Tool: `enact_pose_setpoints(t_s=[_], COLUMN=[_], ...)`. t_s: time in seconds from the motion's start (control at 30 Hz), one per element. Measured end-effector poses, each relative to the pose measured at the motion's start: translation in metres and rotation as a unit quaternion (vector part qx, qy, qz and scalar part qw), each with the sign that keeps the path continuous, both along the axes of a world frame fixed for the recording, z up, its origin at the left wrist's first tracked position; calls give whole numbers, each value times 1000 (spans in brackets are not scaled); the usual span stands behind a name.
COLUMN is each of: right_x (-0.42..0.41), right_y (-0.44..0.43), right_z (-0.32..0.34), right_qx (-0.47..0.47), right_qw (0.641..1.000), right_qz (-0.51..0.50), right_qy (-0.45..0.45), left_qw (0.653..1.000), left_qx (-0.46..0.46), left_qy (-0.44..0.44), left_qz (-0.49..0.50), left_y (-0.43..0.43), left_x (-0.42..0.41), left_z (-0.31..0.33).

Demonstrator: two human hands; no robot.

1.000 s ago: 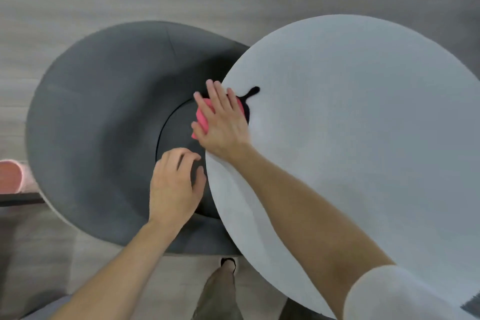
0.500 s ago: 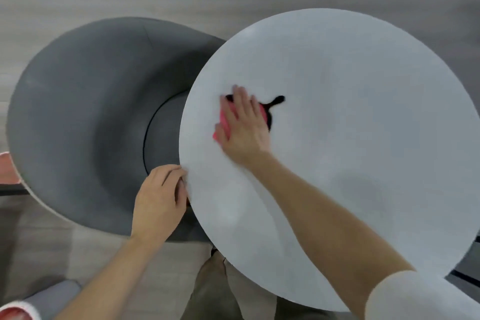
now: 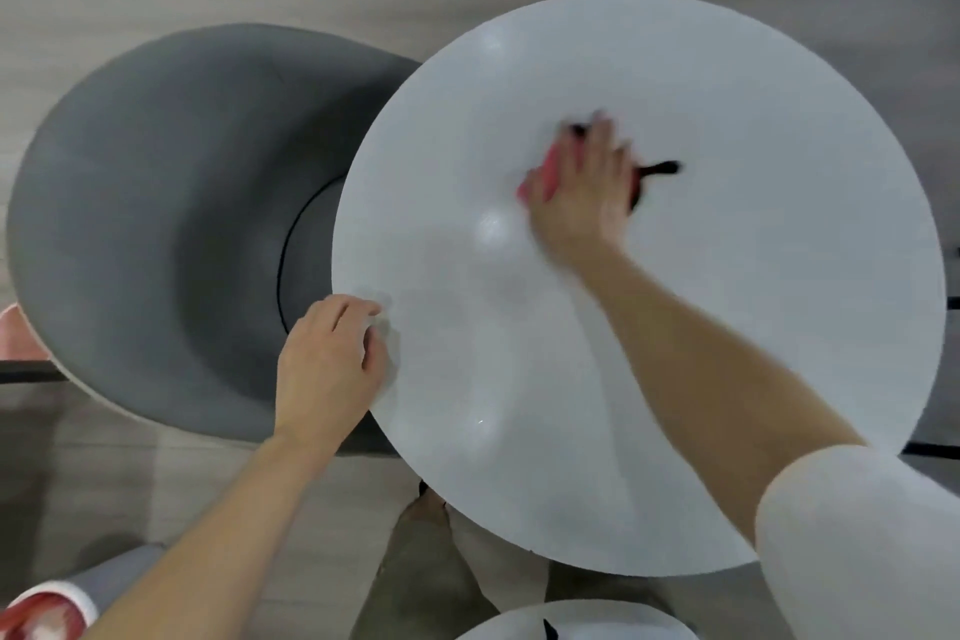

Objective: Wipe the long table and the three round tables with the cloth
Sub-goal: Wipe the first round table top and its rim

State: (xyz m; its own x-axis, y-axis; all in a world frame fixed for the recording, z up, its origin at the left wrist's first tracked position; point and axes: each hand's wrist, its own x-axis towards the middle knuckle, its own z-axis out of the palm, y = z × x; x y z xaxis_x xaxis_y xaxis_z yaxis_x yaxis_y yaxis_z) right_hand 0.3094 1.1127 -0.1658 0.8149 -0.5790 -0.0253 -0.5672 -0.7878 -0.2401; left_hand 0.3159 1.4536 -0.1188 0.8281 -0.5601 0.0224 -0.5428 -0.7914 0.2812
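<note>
Pink cloth (image 3: pixel 543 178) flat beneath our right hand (image 3: pixel 582 195), its grip pressed on it; left hand (image 3: pixel 327 369), fingers curled, steadies the worktop (image 3: pixel 727 327) rim: overlap strokes.

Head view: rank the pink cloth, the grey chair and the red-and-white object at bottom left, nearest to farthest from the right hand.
From the right hand:
1. Pink cloth, pressed under the palm on the round table.
2. Grey chair, left of the table.
3. Red-and-white object, bottom-left corner.
</note>
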Motion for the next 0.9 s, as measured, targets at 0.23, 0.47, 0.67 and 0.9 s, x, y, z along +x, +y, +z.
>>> enact_pose_setpoints(t_s=[0.23,0.47,0.67,0.9], right_x=[-110,-67,-148,-157], right_y=[98,-152,-14,-201], right_z=[2,11,9,16], right_qx=[17,-7,-5,-9], right_qw=[848,997,960,995], right_qz=[529,-48,278,66], right_qy=[20,68,33,78], left_qw=[999,993,964,893], left_qx=[14,3,9,118], left_qy=[-31,-17,-30,38], left_qz=[-39,-114,-263,-432], left_y=[-41,-95,-144,-205], left_x=[1,-11,-25,-38], left_z=[5,-3,6,23])
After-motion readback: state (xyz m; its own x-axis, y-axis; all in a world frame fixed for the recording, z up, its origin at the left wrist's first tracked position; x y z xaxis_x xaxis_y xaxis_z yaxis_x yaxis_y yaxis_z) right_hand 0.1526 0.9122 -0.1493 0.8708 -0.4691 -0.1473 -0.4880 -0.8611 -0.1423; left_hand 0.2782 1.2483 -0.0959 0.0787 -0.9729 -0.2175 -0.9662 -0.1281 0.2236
